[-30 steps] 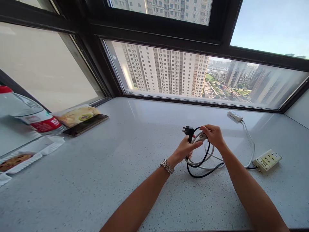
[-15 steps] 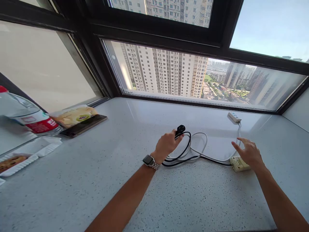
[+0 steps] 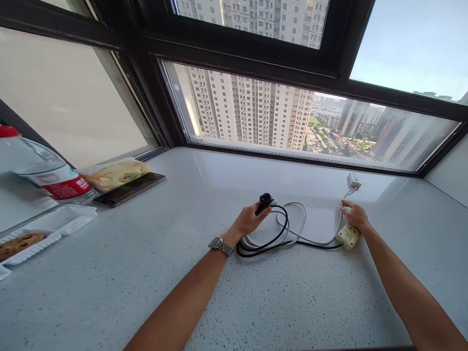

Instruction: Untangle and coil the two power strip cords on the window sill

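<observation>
My left hand (image 3: 247, 220), with a metal watch on its wrist, is closed around a black plug (image 3: 263, 201) just above the pale speckled counter (image 3: 183, 253). A black cord (image 3: 263, 245) and a white cord (image 3: 292, 229) loop together on the counter beside it. My right hand (image 3: 354, 214) grips the far end of a cream power strip (image 3: 347, 236), where the white cord enters. A small white socket block (image 3: 353, 181) lies further back near the window.
At the left stand a water bottle with a red label (image 3: 44, 175), a snack packet (image 3: 115, 173) on a dark phone (image 3: 127, 191), and a white tray holding a cookie (image 3: 25, 241). Black window frames (image 3: 256, 58) bound the counter at the back.
My right hand let go of the cords, reached right and took hold of the power strip. My left hand lowered the black plug and the coiled cords to the counter.
</observation>
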`<state>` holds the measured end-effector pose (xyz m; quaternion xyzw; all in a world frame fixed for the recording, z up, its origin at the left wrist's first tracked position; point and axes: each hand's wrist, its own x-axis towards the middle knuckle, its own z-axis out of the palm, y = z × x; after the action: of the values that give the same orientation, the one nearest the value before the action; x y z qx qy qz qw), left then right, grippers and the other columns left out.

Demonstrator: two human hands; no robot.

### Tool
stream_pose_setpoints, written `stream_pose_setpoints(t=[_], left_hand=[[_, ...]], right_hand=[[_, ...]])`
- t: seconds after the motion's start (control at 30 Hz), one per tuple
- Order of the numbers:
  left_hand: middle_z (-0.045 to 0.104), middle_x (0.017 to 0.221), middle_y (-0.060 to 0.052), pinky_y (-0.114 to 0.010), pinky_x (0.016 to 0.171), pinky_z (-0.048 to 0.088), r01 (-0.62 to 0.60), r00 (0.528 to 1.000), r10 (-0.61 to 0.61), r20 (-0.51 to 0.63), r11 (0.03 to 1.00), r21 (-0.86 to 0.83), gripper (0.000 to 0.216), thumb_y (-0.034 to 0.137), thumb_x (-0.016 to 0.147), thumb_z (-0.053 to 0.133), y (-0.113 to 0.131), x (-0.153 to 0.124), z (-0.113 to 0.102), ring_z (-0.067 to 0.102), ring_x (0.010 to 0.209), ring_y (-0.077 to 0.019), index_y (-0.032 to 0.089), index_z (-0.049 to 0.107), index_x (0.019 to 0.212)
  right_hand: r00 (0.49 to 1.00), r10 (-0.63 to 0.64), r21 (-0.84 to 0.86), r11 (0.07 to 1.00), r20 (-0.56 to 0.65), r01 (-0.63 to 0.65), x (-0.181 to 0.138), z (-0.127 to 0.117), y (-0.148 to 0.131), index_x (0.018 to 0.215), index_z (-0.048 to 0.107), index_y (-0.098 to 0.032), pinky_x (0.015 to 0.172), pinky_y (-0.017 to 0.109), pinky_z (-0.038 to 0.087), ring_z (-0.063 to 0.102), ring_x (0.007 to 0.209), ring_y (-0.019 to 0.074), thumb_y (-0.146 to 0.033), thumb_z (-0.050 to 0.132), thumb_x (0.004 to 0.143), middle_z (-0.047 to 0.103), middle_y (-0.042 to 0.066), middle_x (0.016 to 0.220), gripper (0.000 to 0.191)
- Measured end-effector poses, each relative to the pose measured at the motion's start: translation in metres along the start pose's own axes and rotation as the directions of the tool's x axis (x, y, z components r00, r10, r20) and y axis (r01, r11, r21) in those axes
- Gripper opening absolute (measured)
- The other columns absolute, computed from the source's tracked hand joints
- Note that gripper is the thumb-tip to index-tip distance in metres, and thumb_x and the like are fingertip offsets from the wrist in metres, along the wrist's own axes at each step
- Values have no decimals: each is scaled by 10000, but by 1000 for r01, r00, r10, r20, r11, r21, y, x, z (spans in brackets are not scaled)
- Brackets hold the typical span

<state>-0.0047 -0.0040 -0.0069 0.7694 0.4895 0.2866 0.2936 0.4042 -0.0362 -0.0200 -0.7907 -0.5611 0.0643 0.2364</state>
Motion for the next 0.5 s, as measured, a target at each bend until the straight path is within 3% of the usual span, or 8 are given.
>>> stream_pose_setpoints(t=[0.13,0.23,0.3,0.43,0.5], left_hand=[[538,587,2,-229,436,303,-82,993,80,-90,996,-24,592,614,831,411,3,-2,2,459,463,-129,125,606,1101],[585,621,-11,-235,470,359,-109,979,106,-174,994,-6,563,588,843,409,2,-3,6,517,508,-149,133,596,1115],[617,665,-25,-243,513,397,-115,970,119,-214,993,30,533,563,853,416,2,-3,10,563,566,-170,143,578,1137],[635,693,-39,-265,580,429,-69,960,103,-260,988,137,525,528,861,442,5,-5,13,611,625,-200,147,522,1212],[656,749,-61,-279,602,443,-43,953,90,-291,986,162,564,545,847,466,6,-6,12,632,673,-220,136,499,1233]], right_hand=[[966,-255,58,966,50,252,11,15,-27,1175,642,-209,935,379,444,584,1101,260,-260,511,767,684,72,1116,431],[889,-447,104,893,102,437,8,28,-64,1146,660,-230,949,374,434,593,1073,234,-216,524,762,672,66,1135,408],[767,-620,126,785,167,607,-2,37,-97,1142,663,-240,942,413,426,600,1051,243,-196,517,781,669,82,1128,392],[454,-833,190,524,317,830,-31,41,-159,1093,680,-263,942,446,401,596,1043,250,-132,498,800,680,83,1055,369],[386,-852,224,478,355,849,-44,34,-174,1086,676,-261,933,437,407,605,1007,239,-118,507,794,678,82,1035,367]])
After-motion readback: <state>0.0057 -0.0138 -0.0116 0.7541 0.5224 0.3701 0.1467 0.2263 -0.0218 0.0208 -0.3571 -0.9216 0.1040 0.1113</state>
